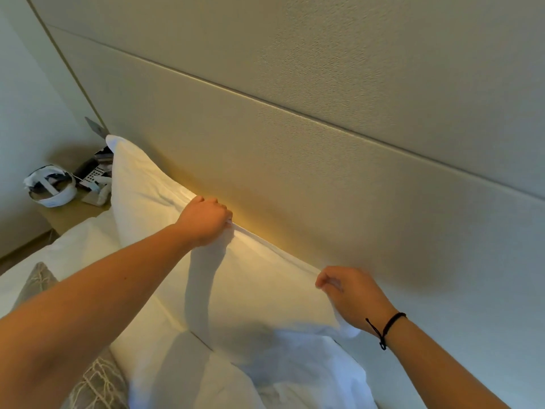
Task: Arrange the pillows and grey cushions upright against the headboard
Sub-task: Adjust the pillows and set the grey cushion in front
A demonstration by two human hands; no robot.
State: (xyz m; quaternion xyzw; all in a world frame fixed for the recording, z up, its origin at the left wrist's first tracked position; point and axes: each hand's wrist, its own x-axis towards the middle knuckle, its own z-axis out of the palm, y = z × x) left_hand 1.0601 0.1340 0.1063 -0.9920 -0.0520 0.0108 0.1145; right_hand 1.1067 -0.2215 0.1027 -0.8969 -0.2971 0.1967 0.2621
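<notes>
Head view showed both hands working along the top edge of a white pillow [236,278] that stood upright against the beige padded headboard [295,178]. The left hand [206,219], just above centre frame, was curled into a fist, its fingers pinching the pillow's upper seam where it met the headboard. The right hand [351,296], toward four o'clock from the left, gripped the same seam near the pillow's right corner, thumb and fingers closed on a fold of the cover; a thin black cord bracelet [386,327] circled its wrist. Both bare forearms reached in from the bottom of the frame, the left crossing from eight o'clock.

Below the pillow, at six o'clock, lay more rumpled white bedding [295,373], possibly a second pillow, though its outline was too crumpled to tell. At seven o'clock a grey cushion [97,385] with a pale branching pattern lay on the bed, partly hidden under the left forearm, well away from the headboard; another grey patterned corner showed at nine o'clock. Farther out, at ten o'clock, a bedside table [67,215] carried a white headset-like device [51,185] and a telephone [94,172] with a keypad.
</notes>
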